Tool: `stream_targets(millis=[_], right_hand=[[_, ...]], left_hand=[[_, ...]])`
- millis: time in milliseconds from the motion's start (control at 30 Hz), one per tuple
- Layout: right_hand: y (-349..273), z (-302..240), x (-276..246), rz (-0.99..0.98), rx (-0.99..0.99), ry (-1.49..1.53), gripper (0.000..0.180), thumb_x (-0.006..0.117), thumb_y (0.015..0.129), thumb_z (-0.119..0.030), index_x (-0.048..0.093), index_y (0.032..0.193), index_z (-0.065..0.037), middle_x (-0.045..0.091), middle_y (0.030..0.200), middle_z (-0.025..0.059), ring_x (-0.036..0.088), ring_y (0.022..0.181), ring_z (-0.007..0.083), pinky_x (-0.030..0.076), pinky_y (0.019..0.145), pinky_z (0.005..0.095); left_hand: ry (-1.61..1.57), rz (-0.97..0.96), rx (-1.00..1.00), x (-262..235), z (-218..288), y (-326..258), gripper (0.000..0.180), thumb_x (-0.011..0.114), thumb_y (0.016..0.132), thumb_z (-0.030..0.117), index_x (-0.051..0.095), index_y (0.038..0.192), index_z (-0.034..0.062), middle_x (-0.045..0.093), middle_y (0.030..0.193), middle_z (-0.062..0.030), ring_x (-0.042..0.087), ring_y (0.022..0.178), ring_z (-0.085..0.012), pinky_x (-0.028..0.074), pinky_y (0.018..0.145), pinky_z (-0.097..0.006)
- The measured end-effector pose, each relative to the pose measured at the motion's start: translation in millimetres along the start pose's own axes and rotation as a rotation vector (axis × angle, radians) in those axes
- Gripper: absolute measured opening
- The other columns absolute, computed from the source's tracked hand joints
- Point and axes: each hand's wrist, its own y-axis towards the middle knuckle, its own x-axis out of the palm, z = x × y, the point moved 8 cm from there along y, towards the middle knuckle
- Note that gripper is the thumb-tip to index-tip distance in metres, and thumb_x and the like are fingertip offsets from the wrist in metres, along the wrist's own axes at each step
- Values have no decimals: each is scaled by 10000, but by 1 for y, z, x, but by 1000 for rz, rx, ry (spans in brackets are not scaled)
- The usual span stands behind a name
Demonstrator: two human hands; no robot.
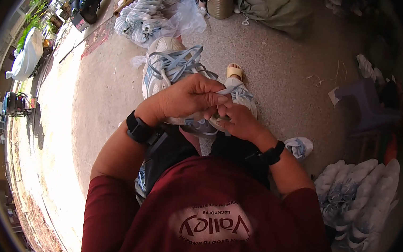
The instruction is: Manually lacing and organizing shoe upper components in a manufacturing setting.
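In front of my lap my left hand point(195, 97) and my right hand point(242, 121) meet at the fingertips. A flat light-blue shoelace point(232, 88) is pinched between my left thumb and fingers. My right fingers curl closed around the same spot, where the lace partly hides behind them. Just beyond my left hand is a white and blue sneaker point(169, 45) with loose blue laces point(175, 63) looped over its top. Another white sneaker point(245, 100) lies behind my right hand, its lower part covered by my fingers.
Bundled pale laces or shoe parts point(146, 21) lie beside a clear plastic bag point(189, 18) ahead. A ribbed jar point(220, 3) stands by a green sack point(274, 11). At right are a purple stool point(366, 101), a loose shoe point(300, 147) and stacked white-blue shoe pieces point(356, 200).
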Motion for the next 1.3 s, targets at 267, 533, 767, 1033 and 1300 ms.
stream_targets(millis=[267,533,767,1033,1300], right_hand=[[-1,-79,-104,25,103,672,91,545,821,-37,619,852,7,571,718,1,508,667,60,394,596,209],[2,-135,-166,8,-111,815,141,546,844,-99,605,769,4,565,626,34,494,541,67,372,473,186],[-44,-59,-292,298,-155,866,198,560,863,-133,589,764,36,580,616,82,474,491,77,375,457,165],[-273,269,-171,426,1057,224,121,567,782,-146,598,703,-59,574,607,22,523,533,99,428,493,250],[-382,344,-29,568,1452,-492,170,539,730,-92,613,852,1,610,775,250,593,756,406,470,702,477]], left_hand=[[-134,135,-65,-4,12,7,282,503,923,189,575,1105,-13,628,798,-62,573,681,-87,414,581,-193],[-31,171,24,14,7,6,177,535,899,128,608,998,2,650,941,-128,588,720,-136,463,668,-239],[265,53,-105,9,7,3,374,577,856,358,615,737,6,527,584,-18,488,536,-93,358,503,-244],[384,100,-62,2,12,8,314,621,806,338,610,687,47,521,531,-23,498,472,-145,362,465,-269],[410,141,8,-2,16,19,292,630,810,333,616,651,89,507,498,0,457,383,-113,308,376,-236]])
